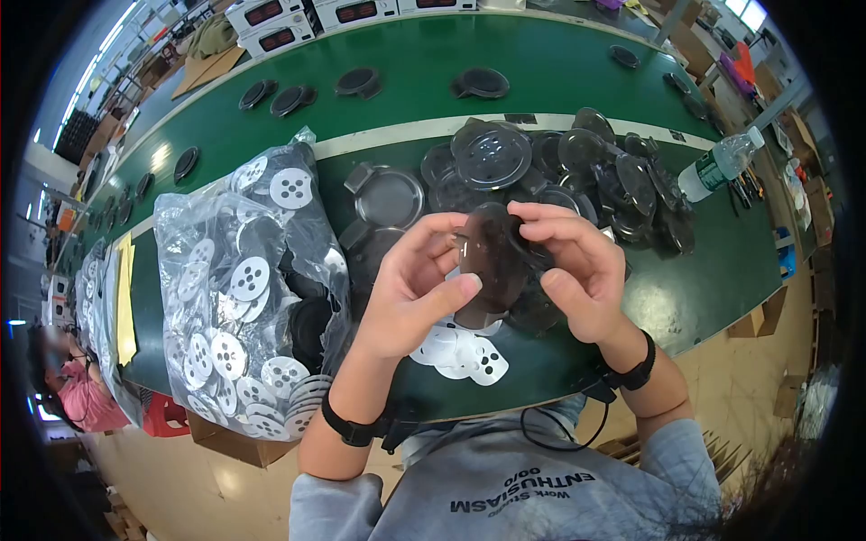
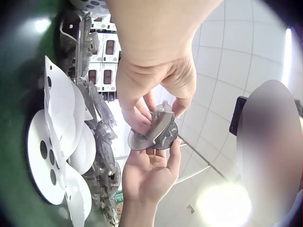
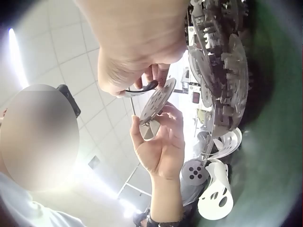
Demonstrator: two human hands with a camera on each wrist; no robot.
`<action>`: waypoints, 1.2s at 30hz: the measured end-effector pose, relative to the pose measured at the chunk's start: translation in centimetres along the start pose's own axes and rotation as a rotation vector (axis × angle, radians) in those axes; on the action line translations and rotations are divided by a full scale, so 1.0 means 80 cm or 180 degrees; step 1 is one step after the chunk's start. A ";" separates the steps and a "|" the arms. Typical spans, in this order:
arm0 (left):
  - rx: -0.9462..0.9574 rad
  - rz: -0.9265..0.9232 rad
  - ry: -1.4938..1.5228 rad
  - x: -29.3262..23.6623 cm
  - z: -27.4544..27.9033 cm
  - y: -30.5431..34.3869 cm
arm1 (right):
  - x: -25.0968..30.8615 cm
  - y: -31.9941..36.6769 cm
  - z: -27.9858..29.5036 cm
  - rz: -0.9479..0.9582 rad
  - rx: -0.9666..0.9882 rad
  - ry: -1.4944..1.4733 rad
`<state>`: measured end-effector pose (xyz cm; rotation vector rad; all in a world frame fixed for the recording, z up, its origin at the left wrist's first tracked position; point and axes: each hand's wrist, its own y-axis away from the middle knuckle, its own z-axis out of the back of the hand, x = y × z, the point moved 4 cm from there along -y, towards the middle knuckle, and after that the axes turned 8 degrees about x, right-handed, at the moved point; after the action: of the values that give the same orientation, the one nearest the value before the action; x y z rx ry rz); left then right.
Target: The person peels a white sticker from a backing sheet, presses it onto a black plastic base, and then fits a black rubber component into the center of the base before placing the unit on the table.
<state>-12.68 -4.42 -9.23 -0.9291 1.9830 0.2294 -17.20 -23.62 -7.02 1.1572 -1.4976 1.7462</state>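
In front of the chest, my left hand point(image 1: 403, 293) pinches a smoky translucent plastic cover point(image 1: 490, 266) between thumb and fingers. It stands nearly upright, with its flat face toward me. My right hand point(image 1: 582, 270) holds a second dark round piece point(image 3: 142, 90) by its edge, close beside the cover. Seen from the right wrist, the cover point(image 3: 157, 102) has rows of holes, and a narrow gap separates the two pieces. White discs with dark holes point(image 1: 465, 352) lie on the green table under the hands.
A clear plastic bag point(image 1: 203, 243) full of white discs lies at left. Dark translucent covers point(image 1: 622, 180) are heaped behind the hands, near a water bottle point(image 1: 722, 162). Several dark parts point(image 1: 361, 81) sit on the green surface point(image 1: 406, 54) beyond, with white boxes point(image 1: 271, 36) at the back.
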 end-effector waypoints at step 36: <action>-0.0055 0.0135 0.0627 0.022 0.000 0.000 | -0.001 0.000 0.002 -0.0122 -0.0035 0.0365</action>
<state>-13.21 -5.32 -10.63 -0.9517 2.1861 0.1849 -17.13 -23.78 -7.11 1.0548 -1.4067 1.7460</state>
